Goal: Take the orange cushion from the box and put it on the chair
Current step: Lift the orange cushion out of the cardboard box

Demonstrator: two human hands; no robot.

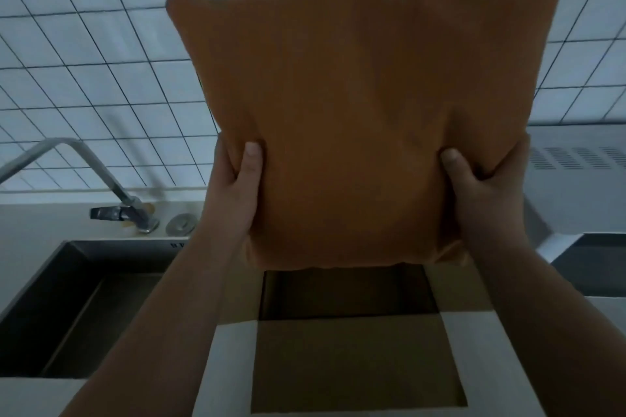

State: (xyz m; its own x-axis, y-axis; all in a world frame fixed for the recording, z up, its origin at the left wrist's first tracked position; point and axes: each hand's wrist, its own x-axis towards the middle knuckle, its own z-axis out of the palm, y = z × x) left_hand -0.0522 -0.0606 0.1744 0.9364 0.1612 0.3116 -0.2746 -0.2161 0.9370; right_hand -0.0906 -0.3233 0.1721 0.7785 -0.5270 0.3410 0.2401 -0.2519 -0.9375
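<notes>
The orange cushion point(359, 105) is square and held upright in the air, filling the middle of the view. My left hand point(237, 186) grips its lower left edge, thumb on the front face. My right hand point(481, 193) grips its lower right edge the same way. Directly below the cushion stands the open cardboard box point(355, 359), its flaps folded out and its dark inside showing just under the cushion's bottom edge. No chair is in view.
A dark sink basin point(67, 308) lies to the left with a metal faucet point(111, 186) behind it. White tiled wall point(84, 61) fills the background. A grey metal appliance point(582, 176) and a dark hob surface point(596, 264) sit at the right.
</notes>
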